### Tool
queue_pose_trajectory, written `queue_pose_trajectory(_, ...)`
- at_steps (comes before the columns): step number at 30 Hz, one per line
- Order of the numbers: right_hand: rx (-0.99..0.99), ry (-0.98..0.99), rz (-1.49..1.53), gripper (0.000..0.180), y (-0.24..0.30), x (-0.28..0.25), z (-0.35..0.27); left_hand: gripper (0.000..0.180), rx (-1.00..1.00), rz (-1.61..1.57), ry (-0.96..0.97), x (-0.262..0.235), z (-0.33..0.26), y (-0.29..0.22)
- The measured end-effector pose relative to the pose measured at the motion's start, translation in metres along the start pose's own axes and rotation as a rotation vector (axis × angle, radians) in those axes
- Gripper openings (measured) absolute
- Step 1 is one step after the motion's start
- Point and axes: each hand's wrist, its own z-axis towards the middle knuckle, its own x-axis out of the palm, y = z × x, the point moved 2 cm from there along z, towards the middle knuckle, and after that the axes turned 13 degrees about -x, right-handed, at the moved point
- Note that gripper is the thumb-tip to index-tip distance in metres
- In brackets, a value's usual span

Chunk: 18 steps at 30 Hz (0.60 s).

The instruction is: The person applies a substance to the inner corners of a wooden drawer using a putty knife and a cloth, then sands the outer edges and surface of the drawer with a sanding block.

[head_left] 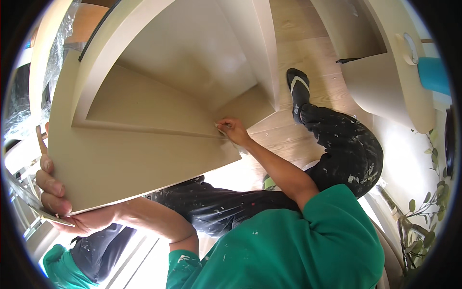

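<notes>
Beige cabinet panel (139, 154) fills the left-centre of the view, a framed recessed door or shelf unit tilted toward the camera. Left hand (55, 192) grips its lower left edge, fingers curled over the front face, thumb underneath, clamped on the panel. A thin flat metal blade, maybe a scraper (29, 204), sits under the same hand; exact hold unclear. Right hand (233, 130) is pressed at the inner corner of the recess near the panel's right edge, fingers pinched together on a small tool (220, 127), too small to identify. Green shirt (298, 245) below, dark paint-spattered trousers (337, 149), black shoe (298, 84) on light wood floor (288, 29). Leafy plant (423, 212) at right.
</notes>
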Motion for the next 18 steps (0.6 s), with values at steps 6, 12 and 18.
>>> queue_pose_trajectory(6, -0.059, 0.042, -0.075, 0.015, -0.017, -0.001, 0.021, 0.032, 0.019, -0.036, -0.033, 0.012, 0.001, 0.000)
queue_pose_trajectory(12, -0.037, -0.020, -0.036, 0.014, -0.001, 0.003, 0.020, 0.029, -0.007, -0.162, 0.078, -0.019, 0.005, -0.006)
queue_pose_trajectory(18, -0.060, -0.019, -0.107, 0.015, 0.001, 0.006, 0.018, 0.027, 0.009, -0.099, -0.032, -0.014, 0.002, -0.010)
